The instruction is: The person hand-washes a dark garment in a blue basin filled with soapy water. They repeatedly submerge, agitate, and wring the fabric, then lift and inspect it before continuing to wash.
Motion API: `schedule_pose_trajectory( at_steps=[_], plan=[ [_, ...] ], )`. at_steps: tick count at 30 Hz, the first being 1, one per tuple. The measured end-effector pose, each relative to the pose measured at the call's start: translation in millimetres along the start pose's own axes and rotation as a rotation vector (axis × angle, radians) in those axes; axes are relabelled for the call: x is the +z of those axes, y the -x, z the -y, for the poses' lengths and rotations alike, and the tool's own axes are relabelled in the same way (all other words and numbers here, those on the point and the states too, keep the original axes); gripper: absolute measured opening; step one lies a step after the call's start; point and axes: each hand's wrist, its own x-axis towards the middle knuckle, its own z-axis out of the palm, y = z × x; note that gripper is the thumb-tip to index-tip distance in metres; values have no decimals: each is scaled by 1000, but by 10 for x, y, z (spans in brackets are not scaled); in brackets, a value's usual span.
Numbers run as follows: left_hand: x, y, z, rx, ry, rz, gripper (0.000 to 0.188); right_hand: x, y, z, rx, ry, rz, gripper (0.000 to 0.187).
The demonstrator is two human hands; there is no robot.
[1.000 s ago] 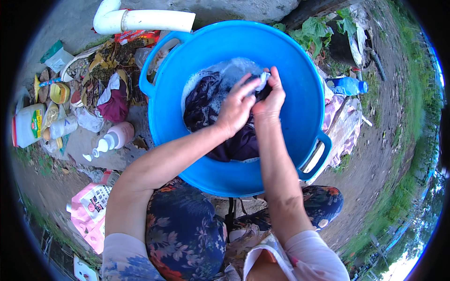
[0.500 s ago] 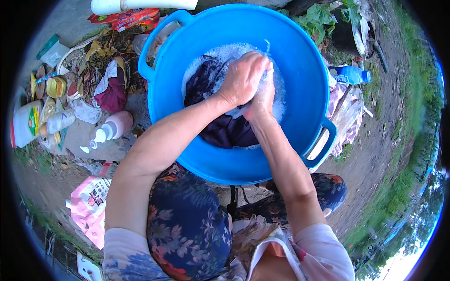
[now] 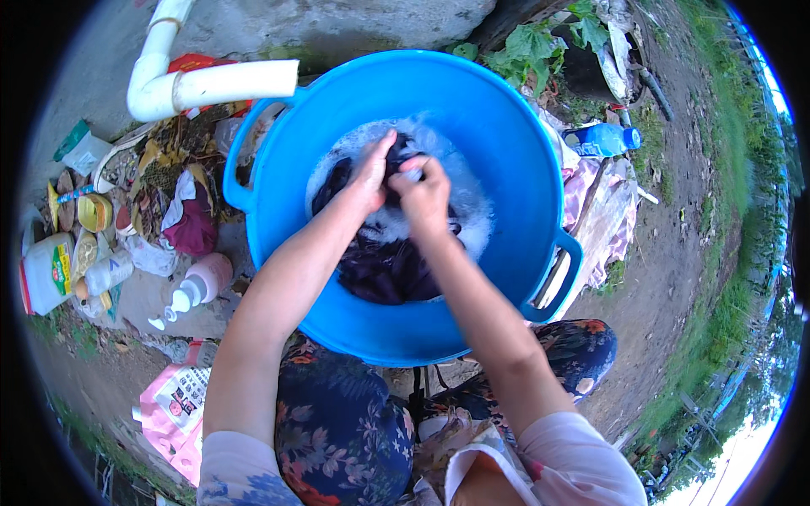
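A big blue tub (image 3: 515,160) with two side handles stands in front of my knees, holding foamy water (image 3: 475,207). Dark purple-black wet cloth (image 3: 384,274) lies bunched in the suds, and part of it rises between my hands. My left hand (image 3: 369,174) grips that raised part from the left, thumb upward, its other fingers mostly hidden. Closed into a fist, my right hand (image 3: 423,196) presses the cloth close beside the left one. Both forearms reach over the tub's near rim.
A white pipe (image 3: 228,87) juts over the tub's far left. On the left are a pink pump bottle (image 3: 209,278), a white jug (image 3: 48,274), a maroon cloth (image 3: 192,226) and a pink bag (image 3: 175,413). A blue bottle (image 3: 601,140) lies to the right, near leafy plants (image 3: 530,55).
My hands, clasped together over the suds before, have separated slightly and now hold dark cloth between them. The view has shifted, so the tub sits lower and more of the pipe shows.
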Motion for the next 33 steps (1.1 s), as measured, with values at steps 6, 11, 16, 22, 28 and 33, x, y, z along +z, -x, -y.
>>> schedule_pose_trajectory(
  at_steps=[6, 11, 16, 22, 28, 33],
  plan=[
    [149, 240, 62, -60, 266, 213, 47, 131, -266, 177, -493, 247, -192, 31],
    [353, 518, -323, 153, 26, 66, 39, -445, -724, 91, -28, -41, -1, 58],
    [593, 597, -709, 237, 61, 467, 44, -445, -115, -296, 98, 199, 190, 75],
    [923, 468, -657, 147, 129, 647, 44, -182, 731, 253, -116, 617, 801, 60],
    [186, 279, 119, 34, -203, 117, 36, -707, 609, 493, -98, 445, 784, 25],
    [470, 537, 326, 249, -712, -295, 60, -786, -538, -60, 10, 338, -180, 34]
  ],
)
